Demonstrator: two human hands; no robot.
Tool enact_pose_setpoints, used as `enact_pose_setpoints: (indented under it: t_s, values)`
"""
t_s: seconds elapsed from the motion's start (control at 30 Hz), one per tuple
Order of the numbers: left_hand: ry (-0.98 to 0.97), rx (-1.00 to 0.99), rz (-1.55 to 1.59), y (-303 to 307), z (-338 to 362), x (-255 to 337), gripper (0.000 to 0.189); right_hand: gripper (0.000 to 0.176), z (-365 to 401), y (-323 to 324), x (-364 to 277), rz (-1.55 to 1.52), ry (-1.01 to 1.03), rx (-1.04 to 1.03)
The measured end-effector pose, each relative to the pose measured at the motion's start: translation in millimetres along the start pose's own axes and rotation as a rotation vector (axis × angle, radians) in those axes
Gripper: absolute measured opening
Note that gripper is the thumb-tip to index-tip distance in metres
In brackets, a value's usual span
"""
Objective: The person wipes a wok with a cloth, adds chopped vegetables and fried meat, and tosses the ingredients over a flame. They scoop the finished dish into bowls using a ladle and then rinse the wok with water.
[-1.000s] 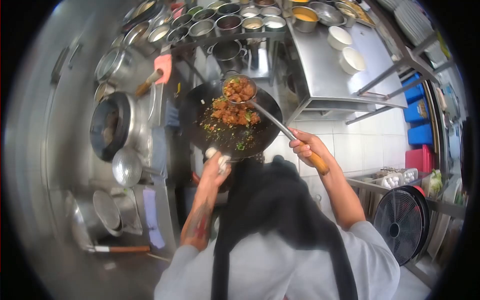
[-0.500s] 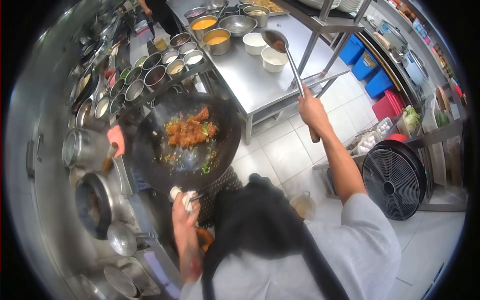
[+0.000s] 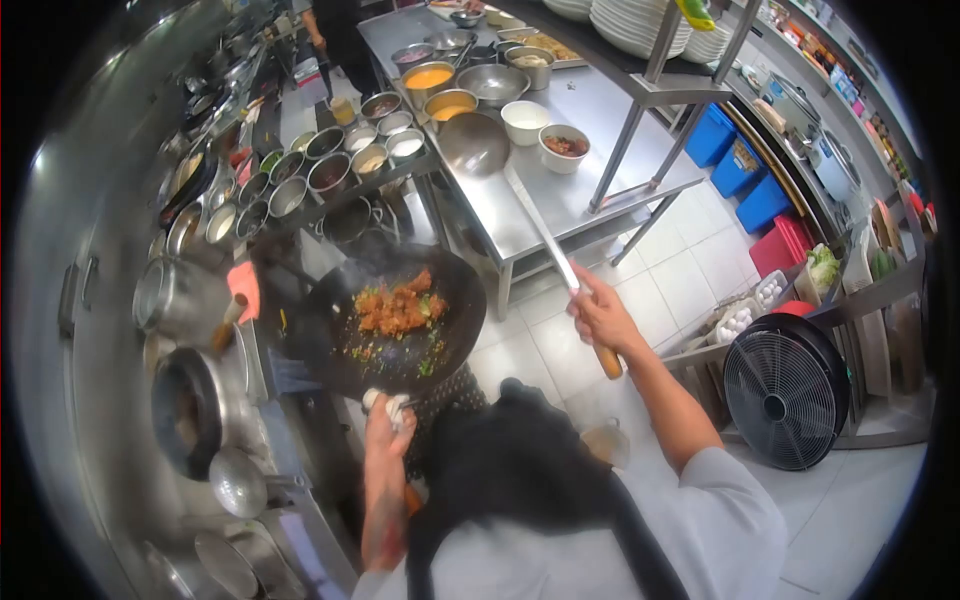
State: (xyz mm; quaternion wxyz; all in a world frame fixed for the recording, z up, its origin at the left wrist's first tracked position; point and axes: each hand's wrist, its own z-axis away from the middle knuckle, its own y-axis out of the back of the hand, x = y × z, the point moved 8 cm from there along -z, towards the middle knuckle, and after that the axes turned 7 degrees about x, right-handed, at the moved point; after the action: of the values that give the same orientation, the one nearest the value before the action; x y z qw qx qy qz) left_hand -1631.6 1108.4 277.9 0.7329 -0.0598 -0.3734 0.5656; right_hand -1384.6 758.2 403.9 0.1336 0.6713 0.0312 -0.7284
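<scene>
A white cloth (image 3: 386,404) is bunched in my left hand (image 3: 388,432), closed around the near-side handle of a dark wok (image 3: 452,335). In the wok lies a mound of reddish-brown fried food (image 3: 398,305) with bits of green scattered round it. My right hand (image 3: 602,318) grips a long ladle (image 3: 532,215) by its shaft, just above the wooden end. The ladle's bowl is over the edge of the steel table, its rounded underside facing up. Close to it on the table stand a white bowl (image 3: 563,148) with brown food in it and a second white bowl (image 3: 525,120).
Metal pots of sauces and ingredients crowd the stove-side rack (image 3: 330,175). Two pots of orange liquid (image 3: 428,78) stand on the steel table (image 3: 500,215). At right are shelf legs (image 3: 615,150), blue bins (image 3: 765,200) and a floor fan (image 3: 775,405). Another person (image 3: 340,45) stands far back.
The ladle has swung left, away from above the white bowls, and turned over. Brown food now shows in the nearer bowl. The wok sits slightly lower and farther right in view.
</scene>
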Motion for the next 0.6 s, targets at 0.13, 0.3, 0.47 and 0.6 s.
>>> enact_pose_setpoints:
  t_s: [0.13,0.3,0.47,0.6]
  values:
    - [-0.008,0.033,0.005,14.9,-12.7,-7.5,0.023,0.051,41.3,-55.9,31.5,0.108,-0.236,-0.307]
    - [-0.136,0.113,-0.136,22.7,4.6,-6.2,0.016,0.047,46.5,-85.8,26.0,0.520,-0.080,-0.376]
    - [-0.210,0.148,-0.182,18.2,20.8,-6.7,0.012,0.047,19.1,-84.2,6.6,0.820,0.128,-0.347]
    - [-0.241,0.148,-0.247,27.7,16.7,-6.1,0.013,0.047,1.0,-93.1,40.7,0.829,0.227,-0.353]
